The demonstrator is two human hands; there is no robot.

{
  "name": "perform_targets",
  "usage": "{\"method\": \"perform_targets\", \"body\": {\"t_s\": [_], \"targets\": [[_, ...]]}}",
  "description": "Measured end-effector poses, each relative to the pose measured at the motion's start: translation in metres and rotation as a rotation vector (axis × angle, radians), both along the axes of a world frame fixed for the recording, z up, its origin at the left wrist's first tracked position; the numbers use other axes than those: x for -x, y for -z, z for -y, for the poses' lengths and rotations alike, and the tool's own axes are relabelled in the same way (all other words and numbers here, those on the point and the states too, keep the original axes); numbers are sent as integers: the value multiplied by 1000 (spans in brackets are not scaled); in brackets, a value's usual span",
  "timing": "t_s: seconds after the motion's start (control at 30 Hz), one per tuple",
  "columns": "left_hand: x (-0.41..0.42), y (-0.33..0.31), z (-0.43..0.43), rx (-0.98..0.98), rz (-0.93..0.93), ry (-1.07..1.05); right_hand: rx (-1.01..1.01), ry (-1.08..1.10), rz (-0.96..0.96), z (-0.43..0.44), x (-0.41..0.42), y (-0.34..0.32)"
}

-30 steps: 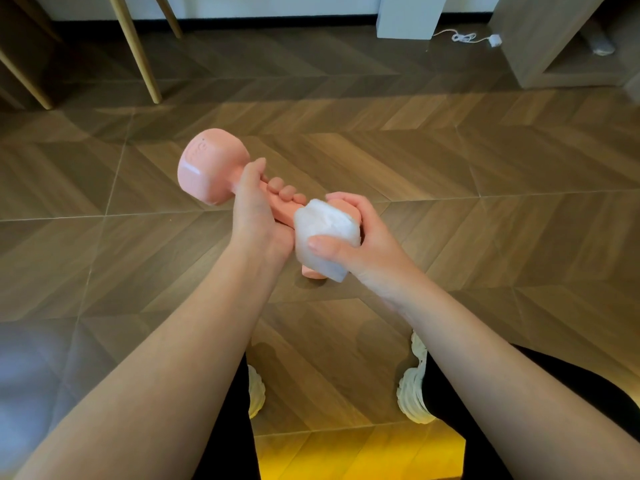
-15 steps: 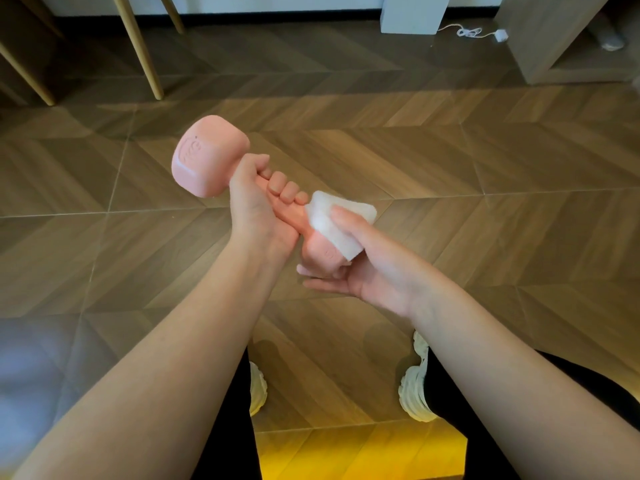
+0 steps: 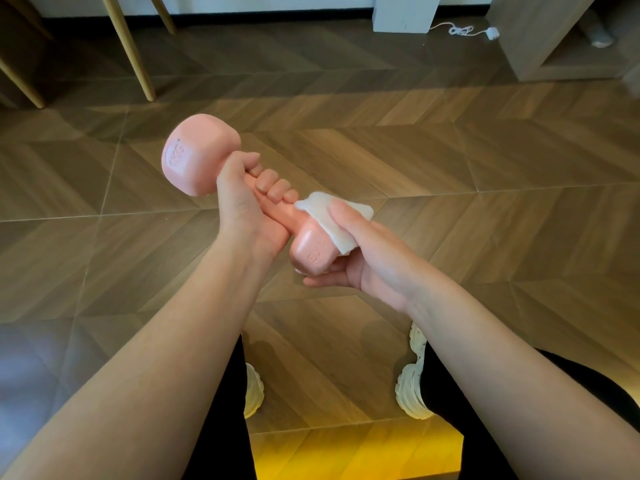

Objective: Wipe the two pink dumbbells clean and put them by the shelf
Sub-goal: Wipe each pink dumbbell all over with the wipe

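Floor | shelf: blurred item | left hand grips dumbbell | right hand holds wipe

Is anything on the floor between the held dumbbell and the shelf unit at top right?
Nothing visible does. The left hand grips the pink dumbbell in the air, the right hand holds a white wipe on it; a white cable lies by the wall left of the wooden shelf unit.
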State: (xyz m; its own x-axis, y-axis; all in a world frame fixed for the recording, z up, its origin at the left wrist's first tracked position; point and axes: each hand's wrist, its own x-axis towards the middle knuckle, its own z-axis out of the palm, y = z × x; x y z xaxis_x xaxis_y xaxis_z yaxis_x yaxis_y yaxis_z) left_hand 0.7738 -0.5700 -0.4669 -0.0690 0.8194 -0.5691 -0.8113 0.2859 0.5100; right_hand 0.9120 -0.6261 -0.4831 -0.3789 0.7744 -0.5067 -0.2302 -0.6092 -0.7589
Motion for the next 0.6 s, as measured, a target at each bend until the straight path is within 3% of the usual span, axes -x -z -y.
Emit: {"method": "perform_targets", "body": {"t_s": [0.3, 0.5, 0.6], "targets": [[-2, -2, -1, -41, -4, 33, -47, 69, 98, 2, 7, -6], [2, -3, -3, -25, 32, 1, -91, -58, -89, 1, -6, -3], [1, -1, -1, -24, 9, 17, -82, -8, 45, 3, -1, -1]]}}
